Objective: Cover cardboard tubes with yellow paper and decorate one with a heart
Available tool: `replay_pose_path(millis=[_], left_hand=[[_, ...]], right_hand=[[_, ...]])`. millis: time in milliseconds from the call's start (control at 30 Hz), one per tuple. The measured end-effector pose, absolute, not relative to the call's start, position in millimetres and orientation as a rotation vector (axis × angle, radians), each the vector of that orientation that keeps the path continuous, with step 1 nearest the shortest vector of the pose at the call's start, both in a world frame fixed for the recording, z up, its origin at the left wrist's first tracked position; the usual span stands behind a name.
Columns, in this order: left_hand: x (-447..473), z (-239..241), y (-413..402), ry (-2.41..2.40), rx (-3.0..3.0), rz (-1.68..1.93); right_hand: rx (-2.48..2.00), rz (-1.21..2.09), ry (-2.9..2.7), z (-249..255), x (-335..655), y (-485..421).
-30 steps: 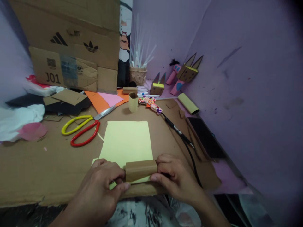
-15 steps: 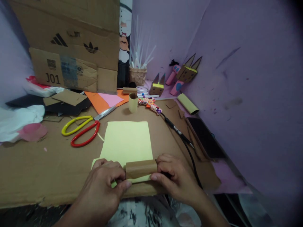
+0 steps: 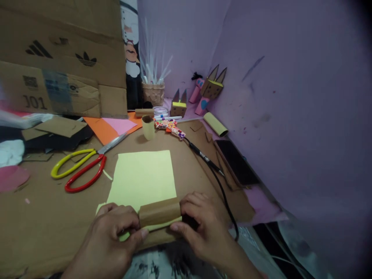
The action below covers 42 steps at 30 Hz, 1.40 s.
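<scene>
A brown cardboard tube (image 3: pixel 159 211) lies across the near end of a pale yellow paper sheet (image 3: pixel 143 174), whose near edge curls up along the tube's front. At the tube's left end, my left hand (image 3: pixel 114 232) is closed, its thumb pinching the lifted paper edge. My right hand (image 3: pixel 205 223) has its fingers closed about the tube's right end, with the thumb on the paper edge. Both hands are close to the table's front edge. The fingertips behind the tube are hidden.
Scissors (image 3: pixel 99 153) with yellow and red handles lie left of the paper. Behind it are a small upright yellow tube (image 3: pixel 148 128) and a patterned glue gun (image 3: pixel 171 128) with a black cable (image 3: pixel 222 190). A phone (image 3: pixel 236 162) lies by the right wall; a large box (image 3: pixel 64 66) stands at the back left.
The view has shifted to the right, so everything sits further left in the picture. Both hands keep nearly the same hold on the tube and paper edge.
</scene>
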State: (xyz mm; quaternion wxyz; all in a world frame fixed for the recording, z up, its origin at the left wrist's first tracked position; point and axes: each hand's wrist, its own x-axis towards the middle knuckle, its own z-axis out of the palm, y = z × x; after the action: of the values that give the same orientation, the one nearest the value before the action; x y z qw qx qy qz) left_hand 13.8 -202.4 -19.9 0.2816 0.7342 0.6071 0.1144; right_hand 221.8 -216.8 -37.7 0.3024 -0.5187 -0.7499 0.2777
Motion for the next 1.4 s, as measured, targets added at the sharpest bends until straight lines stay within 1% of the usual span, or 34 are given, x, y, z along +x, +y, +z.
replay_pose_path(millis=[67,167,267,367,433,500,533,700,900,1000,1100,1267,1400], left_hand=[[13.0,-21.3,-201.9,1.603,2.006,0.265],[10.5,-19.0,-201.3,1.524,2.085,0.182],[6.8,-3.0,-194.6,1.436,2.123,0.14],[7.0,18.4,-169.8,1.425,2.115,0.159],[12.6,24.5,-142.5,1.545,2.202,0.222],[21.7,19.9,-112.0,1.554,2.419,0.271],[26.7,14.3,-97.8,1.49,2.571,0.201],[40.2,-15.3,-58.5,1.498,2.648,0.118],[35.3,-9.5,-56.0,1.517,2.585,0.102],[29.7,-5.0,-51.6,1.644,2.609,0.124],[23.2,-11.1,-45.9,1.755,2.66,0.194],[19.6,-27.1,-44.9,1.734,2.682,0.313],[22.9,-29.1,-50.5,1.743,2.68,0.388]], right_hand=[[-1.447,0.731,-1.93,-38.0,218.0,-221.5],[-1.509,0.835,-1.831,-38.6,213.8,-225.0],[-1.528,0.918,-1.785,-38.7,212.1,-224.4],[-1.512,0.951,-1.776,-38.6,212.3,-222.6],[-1.511,0.951,-1.783,-38.5,212.9,-222.3],[-1.525,0.94,-1.789,-38.1,213.6,-222.4],[-1.531,0.934,-1.789,-37.9,213.9,-222.6],[-1.519,0.942,-1.777,-36.2,215.1,-222.9],[-1.524,0.965,-1.81,-34.1,214.3,-216.4],[-1.491,0.932,-1.859,-35.5,212.6,-204.1],[-1.407,0.929,-1.926,-38.9,210.9,-189.5],[-1.367,0.966,-1.986,-42.5,210.0,-180.9],[-1.385,0.988,-1.981,-42.8,209.5,-183.3]])
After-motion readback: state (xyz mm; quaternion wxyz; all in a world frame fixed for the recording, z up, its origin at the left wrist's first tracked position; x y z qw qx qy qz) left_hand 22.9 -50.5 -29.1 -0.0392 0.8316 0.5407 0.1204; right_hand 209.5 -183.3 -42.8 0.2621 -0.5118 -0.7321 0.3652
